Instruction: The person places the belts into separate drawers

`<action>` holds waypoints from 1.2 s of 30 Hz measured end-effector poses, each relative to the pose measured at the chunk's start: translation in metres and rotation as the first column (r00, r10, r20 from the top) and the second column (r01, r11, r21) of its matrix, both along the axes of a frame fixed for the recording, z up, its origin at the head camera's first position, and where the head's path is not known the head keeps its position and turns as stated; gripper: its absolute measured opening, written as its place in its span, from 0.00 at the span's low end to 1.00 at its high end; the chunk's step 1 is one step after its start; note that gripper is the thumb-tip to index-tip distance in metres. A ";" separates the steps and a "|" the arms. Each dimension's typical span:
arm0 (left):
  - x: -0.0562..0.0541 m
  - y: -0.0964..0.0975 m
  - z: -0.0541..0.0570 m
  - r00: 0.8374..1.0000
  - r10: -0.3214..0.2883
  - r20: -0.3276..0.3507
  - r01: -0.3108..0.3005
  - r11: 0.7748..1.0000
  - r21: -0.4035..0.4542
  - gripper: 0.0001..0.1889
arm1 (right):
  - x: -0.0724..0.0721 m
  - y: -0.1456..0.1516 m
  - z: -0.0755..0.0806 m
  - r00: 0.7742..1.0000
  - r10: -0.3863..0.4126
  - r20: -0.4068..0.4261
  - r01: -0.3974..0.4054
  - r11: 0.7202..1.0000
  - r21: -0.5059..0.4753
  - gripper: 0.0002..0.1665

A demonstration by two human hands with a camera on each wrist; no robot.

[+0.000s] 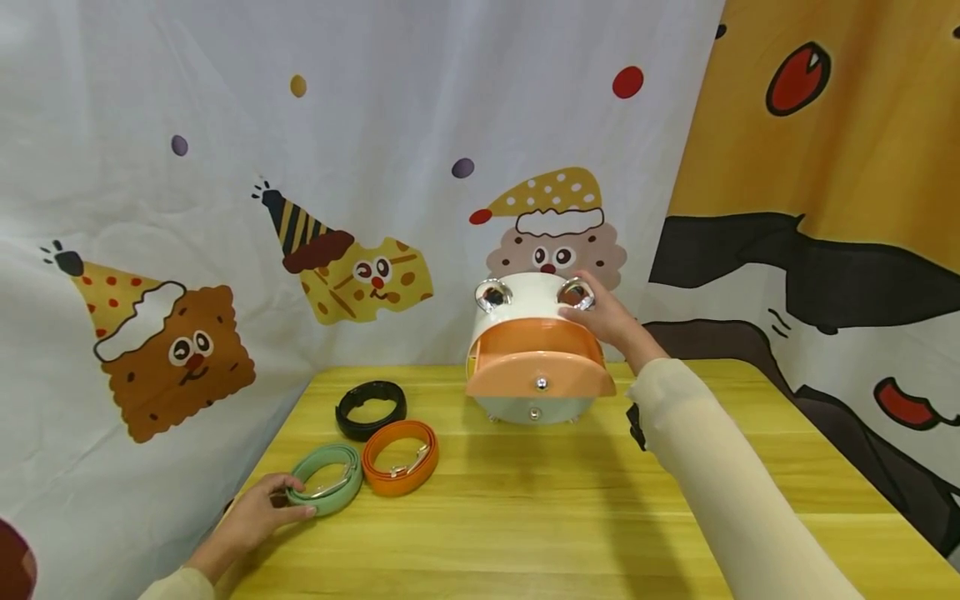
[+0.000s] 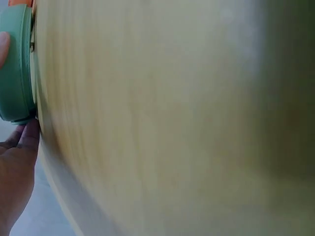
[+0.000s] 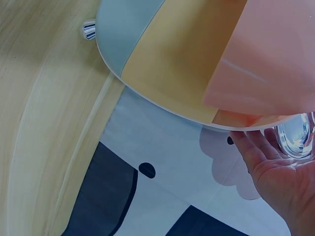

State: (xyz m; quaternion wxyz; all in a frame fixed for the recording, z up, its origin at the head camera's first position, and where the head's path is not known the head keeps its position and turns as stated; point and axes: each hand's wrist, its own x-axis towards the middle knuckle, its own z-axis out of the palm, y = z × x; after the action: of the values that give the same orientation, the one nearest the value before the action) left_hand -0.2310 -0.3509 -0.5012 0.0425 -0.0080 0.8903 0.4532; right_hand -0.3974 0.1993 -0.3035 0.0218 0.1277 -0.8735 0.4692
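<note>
My left hand (image 1: 258, 514) holds a coiled green belt (image 1: 347, 497) at its near left side, fingers over the rim and thumb low against it. The left wrist view shows the green belt (image 2: 17, 64) at its left edge. My right hand (image 1: 603, 318) grips a round, frog-like drawer box (image 1: 525, 304) by the silver eye at its upper right, thumb in front. Its orange drawer (image 1: 510, 377) is pulled out; the blue-grey drawer (image 1: 504, 408) below is closed. In the right wrist view my fingers (image 3: 248, 150) lie against the box's edge near the eye.
An orange coiled belt (image 1: 430, 464) lies beside the green one, and a black coiled belt (image 1: 343, 421) lies behind them. All rest on the wooden table (image 1: 480, 533). A printed curtain (image 1: 420, 108) hangs behind the table and along its sides.
</note>
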 end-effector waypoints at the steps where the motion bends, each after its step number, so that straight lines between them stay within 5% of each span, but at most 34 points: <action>1: 0.000 0.001 0.000 1.000 0.006 -0.007 -0.006 1.000 -0.008 0.22 | 0.000 0.000 0.000 1.000 0.001 0.000 -0.001 1.000 -0.002 0.39; 11: 0.002 0.004 0.006 0.997 0.071 -0.010 -0.072 0.992 -0.104 0.21 | 0.000 0.001 0.000 1.000 -0.002 0.003 0.002 1.000 0.020 0.41; 23: 0.003 -0.002 0.008 0.996 0.092 -0.007 -0.092 0.995 -0.031 0.19 | 0.000 0.001 0.000 1.000 -0.001 0.017 0.001 1.000 0.003 0.41; 36: 0.000 -0.001 0.034 0.989 0.143 -0.040 -0.144 0.989 -0.023 0.22 | -0.001 0.000 0.001 1.000 -0.002 0.023 0.002 1.000 -0.007 0.41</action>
State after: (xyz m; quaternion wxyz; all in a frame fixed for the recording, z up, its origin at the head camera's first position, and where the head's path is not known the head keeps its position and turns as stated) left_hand -0.2311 -0.3523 -0.4671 -0.0076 -0.0639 0.8939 0.4436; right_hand -0.3979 0.1997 -0.3023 0.0127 0.1212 -0.8721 0.4738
